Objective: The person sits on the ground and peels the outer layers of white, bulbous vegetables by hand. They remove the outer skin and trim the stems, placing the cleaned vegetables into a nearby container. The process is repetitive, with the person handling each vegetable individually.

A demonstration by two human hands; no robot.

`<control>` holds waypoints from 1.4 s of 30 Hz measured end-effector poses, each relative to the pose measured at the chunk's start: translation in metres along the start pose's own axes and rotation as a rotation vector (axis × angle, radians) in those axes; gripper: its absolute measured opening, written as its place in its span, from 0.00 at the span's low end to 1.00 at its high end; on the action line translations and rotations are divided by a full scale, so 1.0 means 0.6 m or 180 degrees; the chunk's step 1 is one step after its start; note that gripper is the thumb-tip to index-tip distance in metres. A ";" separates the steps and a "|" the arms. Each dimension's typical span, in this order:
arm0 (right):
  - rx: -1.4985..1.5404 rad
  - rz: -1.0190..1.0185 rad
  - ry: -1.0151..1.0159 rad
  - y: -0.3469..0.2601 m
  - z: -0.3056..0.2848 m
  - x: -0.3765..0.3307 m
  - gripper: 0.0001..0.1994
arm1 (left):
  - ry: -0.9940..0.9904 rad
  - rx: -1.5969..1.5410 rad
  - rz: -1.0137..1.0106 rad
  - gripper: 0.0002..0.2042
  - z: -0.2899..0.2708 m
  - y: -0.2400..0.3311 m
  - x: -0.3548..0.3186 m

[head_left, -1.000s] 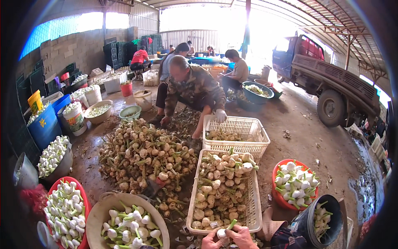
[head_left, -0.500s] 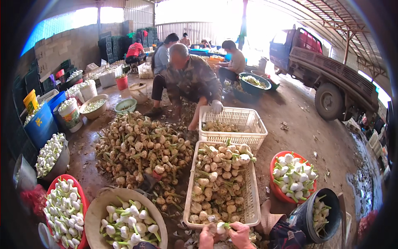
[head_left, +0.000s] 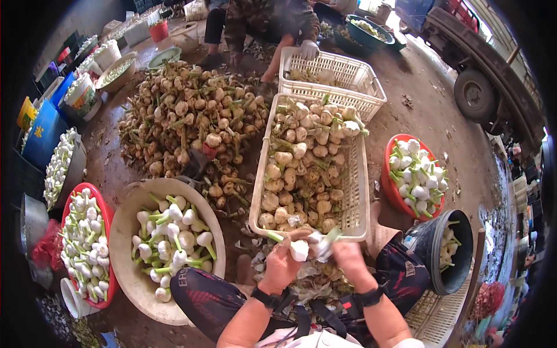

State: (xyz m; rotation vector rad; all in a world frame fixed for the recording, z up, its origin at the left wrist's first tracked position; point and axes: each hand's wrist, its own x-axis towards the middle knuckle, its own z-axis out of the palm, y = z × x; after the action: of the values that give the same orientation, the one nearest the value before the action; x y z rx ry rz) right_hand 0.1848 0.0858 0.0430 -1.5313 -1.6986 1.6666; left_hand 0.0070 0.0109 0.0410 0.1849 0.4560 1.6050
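Clasping a white garlic bulb (head_left: 299,250), the person's left hand (head_left: 281,268) hovers beside the near edge of the cream crate (head_left: 358,194); the right hand (head_left: 351,262), by that crate's near right corner, is blurred, so I can't tell its hold. Pale lettering runs across the dark legwear (head_left: 212,304), a yellow mark sits on the blue barrel (head_left: 46,134), and coloured print shows on the white bucket (head_left: 84,97). Brown garlic (head_left: 188,119) heaps on the dirty floor (head_left: 420,119), left of the crate; a truck (head_left: 492,64) stands toward the floor's far right.
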 end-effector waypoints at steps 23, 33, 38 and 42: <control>0.1789 0.0296 -0.0212 -0.073 0.065 -0.039 0.05 | 0.0797 0.2208 0.0577 0.23 -0.003 -0.013 0.019; 0.2275 0.0044 -0.0783 -0.049 -0.025 -0.060 0.09 | 0.0554 0.0408 -0.0133 0.20 -0.029 -0.003 0.009; -0.0980 -0.1521 0.0453 -0.038 0.006 -0.059 0.13 | 0.0716 0.2007 0.0271 0.19 -0.009 -0.014 0.009; -0.1120 -0.2114 0.1027 -0.096 0.043 -0.040 0.11 | 0.1173 0.2378 0.0559 0.17 0.000 -0.028 0.011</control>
State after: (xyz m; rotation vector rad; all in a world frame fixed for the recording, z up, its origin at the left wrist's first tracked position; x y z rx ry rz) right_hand 0.1469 0.0671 0.0957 -1.0893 -2.0692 0.7799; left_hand 0.0219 0.0177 0.0334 0.5040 1.3515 1.5754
